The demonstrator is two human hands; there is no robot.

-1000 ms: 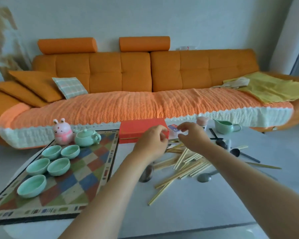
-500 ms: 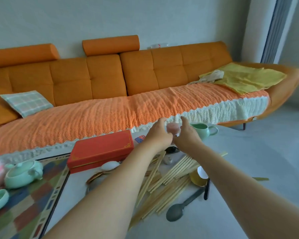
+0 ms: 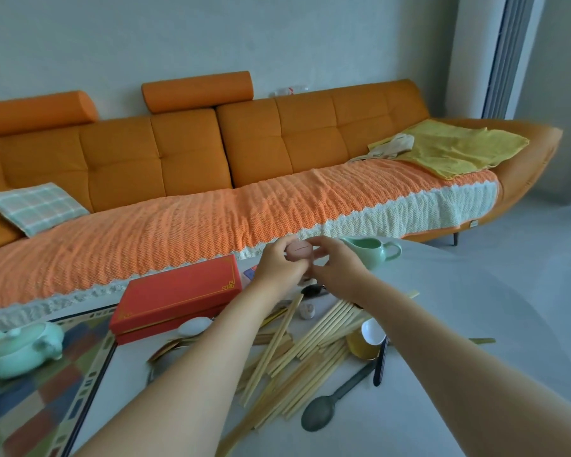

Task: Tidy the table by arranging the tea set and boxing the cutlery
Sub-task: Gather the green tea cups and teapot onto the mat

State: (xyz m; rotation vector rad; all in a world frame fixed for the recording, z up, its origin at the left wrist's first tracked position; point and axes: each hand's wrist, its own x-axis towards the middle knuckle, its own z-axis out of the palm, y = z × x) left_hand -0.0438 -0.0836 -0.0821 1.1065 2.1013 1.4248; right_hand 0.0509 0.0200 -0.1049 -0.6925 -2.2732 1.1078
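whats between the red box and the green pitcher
Between the red box and green pitcher, the head view shows the left hand and right hand, both pinching a small pink object.

Red box [image 3: 178, 293] gold trim; mint pitcher [image 3: 371, 253]; orange sofa [image 3: 192, 159]; checkered multicolour mat [image 3: 37, 410]; pale chopsticks [image 3: 314, 344].

Both hands are up: the left hand [image 3: 279, 270] and right hand [image 3: 338, 273] pinch a small round pink piece [image 3: 299, 251] between their fingertips. Just beyond the right fingers sits a mint-green ceramic pitcher [image 3: 374, 255]. Left of the left fingers lies a red rectangular box with gold trim [image 3: 178, 293]. Below the fingers, pale wooden chopsticks [image 3: 314, 344] sprawl in a heap, a dark grey metal spoon [image 3: 318, 413] nearer the camera.
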